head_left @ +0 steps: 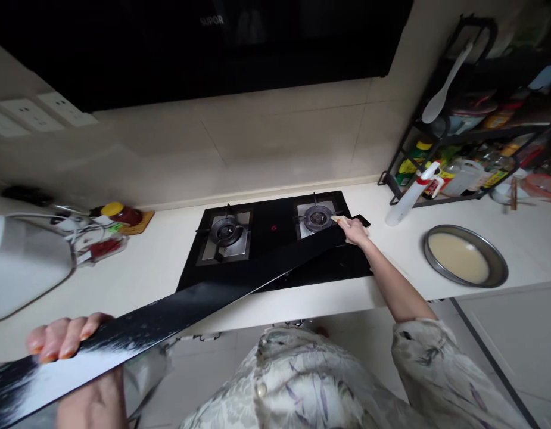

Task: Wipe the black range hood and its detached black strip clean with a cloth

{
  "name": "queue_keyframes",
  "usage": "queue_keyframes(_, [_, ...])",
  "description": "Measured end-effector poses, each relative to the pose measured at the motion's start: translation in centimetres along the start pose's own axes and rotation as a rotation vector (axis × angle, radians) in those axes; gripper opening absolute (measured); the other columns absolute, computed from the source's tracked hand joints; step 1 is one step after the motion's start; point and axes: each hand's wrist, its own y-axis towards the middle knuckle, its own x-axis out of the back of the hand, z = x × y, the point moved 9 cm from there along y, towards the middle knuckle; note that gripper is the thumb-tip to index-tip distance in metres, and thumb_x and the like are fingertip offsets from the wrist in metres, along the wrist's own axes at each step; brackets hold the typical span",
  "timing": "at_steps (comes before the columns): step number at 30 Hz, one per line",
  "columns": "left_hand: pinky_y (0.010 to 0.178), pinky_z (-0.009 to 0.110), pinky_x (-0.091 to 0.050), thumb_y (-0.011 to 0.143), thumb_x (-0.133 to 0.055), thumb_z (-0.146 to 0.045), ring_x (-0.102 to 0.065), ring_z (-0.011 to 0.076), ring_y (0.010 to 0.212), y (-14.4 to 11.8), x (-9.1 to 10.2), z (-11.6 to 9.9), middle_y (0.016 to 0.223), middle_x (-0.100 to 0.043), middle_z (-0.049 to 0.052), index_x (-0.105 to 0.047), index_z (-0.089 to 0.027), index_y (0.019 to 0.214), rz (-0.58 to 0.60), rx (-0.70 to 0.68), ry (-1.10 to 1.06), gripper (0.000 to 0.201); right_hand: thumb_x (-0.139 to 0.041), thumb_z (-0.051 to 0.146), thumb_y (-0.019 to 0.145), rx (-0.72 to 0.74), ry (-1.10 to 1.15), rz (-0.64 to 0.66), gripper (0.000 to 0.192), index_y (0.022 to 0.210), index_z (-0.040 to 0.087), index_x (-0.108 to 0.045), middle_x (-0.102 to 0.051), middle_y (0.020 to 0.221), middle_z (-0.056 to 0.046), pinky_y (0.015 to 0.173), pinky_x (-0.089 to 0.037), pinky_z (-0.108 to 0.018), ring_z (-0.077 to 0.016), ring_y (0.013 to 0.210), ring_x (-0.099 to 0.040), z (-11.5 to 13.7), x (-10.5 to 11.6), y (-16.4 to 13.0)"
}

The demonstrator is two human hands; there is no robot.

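A long, glossy black panel [204, 304] slants across the head view from the lower left up to the right burner. My left hand [74, 339] grips its near end, fingers curled over the upper edge, with white reflections or marks on the surface beside them. At the far end, my right hand [354, 231] is closed on a pale cloth [364, 234], which lies against the panel. Beneath the panel is a black gas stove [274, 241] with a left burner [226, 231] and a right burner [318, 218]; part of its front is hidden.
A round metal pan [498, 275] of pale liquid and a white spray bottle [408, 199] stand to the right, before a black rack [395, 164] of bottles. A white appliance [25, 262] and a yellow-lidded jar [123, 214] are left. A range hood [234, 53] overhangs the stove.
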Motion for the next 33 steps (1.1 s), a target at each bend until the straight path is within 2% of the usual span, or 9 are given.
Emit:
queue_keyframes(3, [0.031,0.025,-0.033,0.092,-0.059,-0.055,-0.049,0.0081,0.028,0.0,0.1,-0.4,0.039,-0.049,-0.016,-0.042,-0.021,0.066,0.055,0.001,-0.015,0.046,-0.045,0.039,0.099,0.137,0.041,0.032,0.039,0.095,0.017,-0.077,-0.07,0.111,-0.012,0.101,-0.047,-0.035,-0.0243,0.11,-0.062,4.6,-2.8,-4.0])
queue_keyframes(7, [0.035,0.024,-0.034,0.096,-0.056,-0.044,-0.05,0.0071,0.03,-0.3,0.7,-0.7,0.044,-0.052,-0.016,-0.043,-0.021,0.07,-0.006,-0.056,-0.003,0.037,-0.057,0.028,0.093,0.485,0.167,0.105,0.02,0.099,0.021,-0.075,-0.069,0.115,-0.007,0.105,-0.045,-0.033,-0.0202,0.114,-0.06,11.5,-5.8,-10.2])
queue_keyframes(9, [0.035,0.023,-0.036,0.095,-0.057,-0.037,-0.051,0.0067,0.031,-0.8,0.0,-0.2,0.044,-0.053,-0.016,-0.044,-0.021,0.069,0.01,-0.046,0.023,0.034,-0.061,0.026,0.091,0.62,0.238,0.149,0.015,0.097,0.021,-0.073,-0.07,0.107,-0.006,0.098,-0.048,-0.032,-0.0194,0.106,-0.063,13.1,-5.8,-11.6])
queue_keyframes(12, [0.04,0.02,-0.044,0.092,-0.063,-0.025,-0.055,0.006,0.036,-2.3,-2.7,1.8,0.048,-0.057,-0.014,-0.047,-0.02,0.067,0.126,0.074,0.155,0.03,-0.06,0.023,0.09,0.51,0.219,0.178,0.01,0.088,0.019,-0.069,-0.07,0.095,-0.005,0.084,-0.049,-0.028,-0.0177,0.089,-0.065,11.5,-4.5,-9.8])
queue_keyframes(15, [0.05,0.018,-0.054,0.086,-0.073,-0.018,-0.054,0.0051,0.038,-3.6,-4.6,2.8,0.056,-0.062,-0.013,-0.052,-0.02,0.069,0.071,0.047,0.424,0.027,-0.056,0.024,0.092,0.428,0.174,0.18,0.014,0.085,0.018,-0.066,-0.068,0.085,-0.004,0.076,-0.047,-0.026,-0.0167,0.079,-0.063,10.7,-3.3,-7.9])
queue_keyframes(17, [0.051,0.017,-0.055,0.084,-0.077,-0.019,-0.047,0.004,0.035,-4.0,-5.6,2.9,0.058,-0.062,-0.012,-0.055,-0.021,0.07,0.001,-0.018,0.562,0.026,-0.058,0.026,0.092,0.472,0.161,0.234,0.012,0.086,0.018,-0.066,-0.068,0.083,-0.003,0.074,-0.045,-0.025,-0.0161,0.078,-0.062,12.1,-4.0,-8.4])
queue_keyframes(21, [0.048,0.014,-0.051,0.087,-0.073,-0.021,-0.023,0.002,0.03,-4.1,-7.9,4.4,0.05,-0.049,-0.011,-0.052,-0.019,0.069,0.074,0.017,0.61,0.028,-0.064,0.023,0.088,0.633,0.121,0.397,0.005,0.087,0.019,-0.066,-0.071,0.093,-0.003,0.079,-0.042,-0.023,-0.0154,0.086,-0.063,15.1,-6.2,-10.6])
queue_keyframes(27, [0.034,0.017,-0.028,0.085,-0.072,-0.035,0.016,0.0037,0.043,-4.5,-8.1,3.9,0.047,-0.012,-0.01,-0.032,-0.018,0.067,-0.037,-0.075,0.916,0.047,-0.07,0.031,0.085,0.417,-0.102,0.358,0.016,0.082,0.018,-0.061,-0.068,0.084,-0.002,0.068,-0.032,-0.021,-0.0143,0.078,-0.057,10.9,-4.1,-6.8])
queue_keyframes(33, [0.035,0.017,-0.027,0.087,-0.064,-0.031,0.017,0.0056,0.041,-4.1,-8.5,4.3,0.046,-0.012,-0.009,-0.035,-0.018,0.067,0.058,-0.095,0.935,0.038,-0.071,0.036,0.088,0.565,-0.093,0.438,0.022,0.08,0.019,-0.059,-0.066,0.081,-0.001,0.065,-0.029,-0.02,-0.0126,0.075,-0.055,14.4,-5.9,-9.1])
